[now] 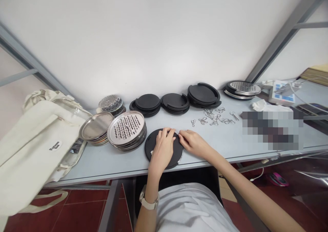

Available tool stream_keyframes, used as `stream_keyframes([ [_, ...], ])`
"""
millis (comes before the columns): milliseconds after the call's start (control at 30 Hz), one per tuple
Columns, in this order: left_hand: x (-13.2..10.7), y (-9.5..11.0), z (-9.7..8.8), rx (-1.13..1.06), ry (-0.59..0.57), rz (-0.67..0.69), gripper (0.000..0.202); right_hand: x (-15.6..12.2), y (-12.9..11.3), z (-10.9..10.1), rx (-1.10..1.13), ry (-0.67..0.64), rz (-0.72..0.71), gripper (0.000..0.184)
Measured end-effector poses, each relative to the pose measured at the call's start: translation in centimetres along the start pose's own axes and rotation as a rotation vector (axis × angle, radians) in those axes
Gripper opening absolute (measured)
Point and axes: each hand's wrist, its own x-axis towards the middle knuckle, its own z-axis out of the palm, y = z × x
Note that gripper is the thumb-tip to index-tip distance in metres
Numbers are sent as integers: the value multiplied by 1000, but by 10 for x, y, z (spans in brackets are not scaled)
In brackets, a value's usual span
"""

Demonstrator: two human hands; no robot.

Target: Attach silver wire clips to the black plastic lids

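A round black disc [150, 145] with a thin shiny strip along its right edge lies flat near the table's front edge. My left hand [164, 146], a pale watch on its wrist, rests on top of the disc with fingers stretched across it. At the disc's upper right rim, my right hand [192, 142] has thumb and fingertips pinched together; what they hold is too small to make out. Behind the right hand lie several bent-wire metal clips [214, 117]. To the left of the disc stands a stack of round metal grater plates [126, 129].
Plain metal discs [98, 125] and another grater stack [110, 103] are at left, beside a cream canvas bag [38, 133]. Black round holders [175, 103] line the wall, with a black-rimmed grater [244, 87] farther right. A power strip [284, 91] and cables lie at right.
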Motion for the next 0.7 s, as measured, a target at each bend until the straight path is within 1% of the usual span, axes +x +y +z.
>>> stream_keyframes([
  [200, 1, -1, 0, 7, 7, -8, 30, -1, -1, -2, 19, 29, 6, 21],
  [367, 0, -1, -1, -2, 34, -20, 36, -2, -1, -8, 93, 95, 67, 22],
  [533, -1, -2, 0, -67, 80, -63, 26, -2, 0, -6, 86, 82, 74, 23],
  [700, -3, -3, 2, -121, 67, -67, 21, -2, 1, -2, 67, 53, 73, 22],
])
